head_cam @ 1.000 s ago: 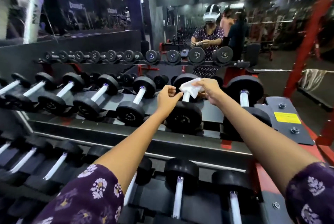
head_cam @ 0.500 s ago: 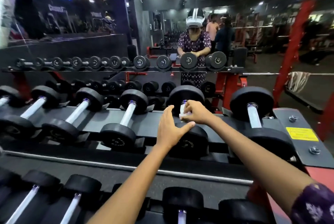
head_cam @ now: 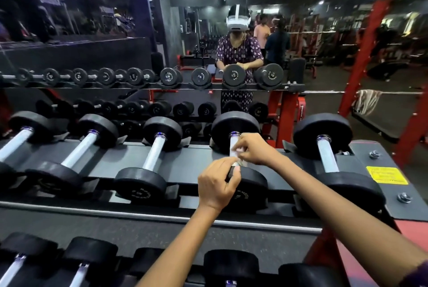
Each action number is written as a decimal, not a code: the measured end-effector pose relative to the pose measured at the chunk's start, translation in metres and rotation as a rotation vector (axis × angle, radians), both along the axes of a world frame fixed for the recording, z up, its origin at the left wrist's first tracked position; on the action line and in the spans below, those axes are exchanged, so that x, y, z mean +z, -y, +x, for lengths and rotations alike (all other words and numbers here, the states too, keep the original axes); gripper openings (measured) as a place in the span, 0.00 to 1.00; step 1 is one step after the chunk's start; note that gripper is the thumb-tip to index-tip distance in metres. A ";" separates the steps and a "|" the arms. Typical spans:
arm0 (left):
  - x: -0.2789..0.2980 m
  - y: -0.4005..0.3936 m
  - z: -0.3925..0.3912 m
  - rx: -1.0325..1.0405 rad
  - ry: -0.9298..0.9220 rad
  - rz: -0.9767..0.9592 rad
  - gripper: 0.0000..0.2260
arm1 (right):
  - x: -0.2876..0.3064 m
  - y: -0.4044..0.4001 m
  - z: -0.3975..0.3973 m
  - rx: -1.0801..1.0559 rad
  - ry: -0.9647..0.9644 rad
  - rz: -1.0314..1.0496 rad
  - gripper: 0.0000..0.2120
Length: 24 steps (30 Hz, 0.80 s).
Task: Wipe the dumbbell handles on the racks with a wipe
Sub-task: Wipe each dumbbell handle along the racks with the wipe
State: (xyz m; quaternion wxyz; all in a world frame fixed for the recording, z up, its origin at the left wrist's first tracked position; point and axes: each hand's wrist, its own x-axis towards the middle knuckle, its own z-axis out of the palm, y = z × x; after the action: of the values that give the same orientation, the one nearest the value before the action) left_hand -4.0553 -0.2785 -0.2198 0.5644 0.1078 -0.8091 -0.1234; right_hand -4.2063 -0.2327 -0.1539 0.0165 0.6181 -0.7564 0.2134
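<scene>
A black dumbbell (head_cam: 235, 128) with a pale metal handle lies on the top shelf of the rack (head_cam: 194, 154), second from the right. My right hand (head_cam: 253, 148) curls round its handle with a white wipe (head_cam: 233, 150) pressed against it; only a strip of wipe shows. My left hand (head_cam: 216, 184) sits just below, fingers curled at the near end of the handle, over the front weight. Whether it grips the wipe or the handle I cannot tell.
Several more dumbbells line the shelf, one (head_cam: 324, 145) to the right and one (head_cam: 155, 154) to the left. A lower shelf (head_cam: 129, 224) holds further dumbbells. A mirror behind reflects a person and two others. A red frame post (head_cam: 370, 38) stands at right.
The view has drawn closer to the rack. My left hand has gone from spread beside the handle to curled at its near end. The bunched wipe is now wrapped tight under my right hand.
</scene>
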 end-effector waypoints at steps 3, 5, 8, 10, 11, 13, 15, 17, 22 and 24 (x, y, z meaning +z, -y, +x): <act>-0.001 -0.004 0.000 0.045 -0.011 0.084 0.16 | 0.000 0.008 -0.015 -0.128 0.062 -0.107 0.08; -0.002 -0.007 0.000 0.073 -0.015 0.121 0.18 | -0.009 0.005 -0.011 -0.122 0.066 -0.144 0.07; -0.002 -0.007 -0.001 0.069 -0.028 0.116 0.17 | -0.022 -0.012 0.003 -0.062 0.124 -0.085 0.09; -0.001 -0.006 -0.003 0.060 -0.032 0.099 0.15 | -0.023 -0.014 0.001 -0.069 0.147 -0.068 0.09; -0.001 -0.005 -0.002 0.063 -0.031 0.091 0.14 | -0.020 -0.008 -0.003 -0.082 0.162 -0.087 0.08; -0.002 -0.005 -0.002 0.073 -0.021 0.078 0.14 | -0.012 0.008 -0.011 -0.111 0.166 -0.145 0.06; -0.002 -0.005 -0.002 0.083 -0.011 0.076 0.14 | -0.008 0.018 -0.013 -0.125 0.135 -0.153 0.07; -0.003 -0.005 -0.002 0.086 -0.029 0.079 0.14 | -0.011 0.012 -0.005 -0.082 0.071 -0.082 0.07; -0.004 -0.003 -0.005 0.063 -0.056 0.068 0.16 | -0.004 0.002 -0.002 0.064 0.048 0.015 0.05; -0.006 -0.003 -0.006 0.069 -0.043 0.071 0.16 | 0.008 0.013 -0.018 -0.011 0.045 -0.035 0.08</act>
State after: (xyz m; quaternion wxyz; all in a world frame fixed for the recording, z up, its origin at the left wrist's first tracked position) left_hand -4.0614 -0.2756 -0.2257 0.5815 0.1530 -0.7876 -0.1347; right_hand -4.2247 -0.2460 -0.1456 0.0114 0.6087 -0.7560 0.2404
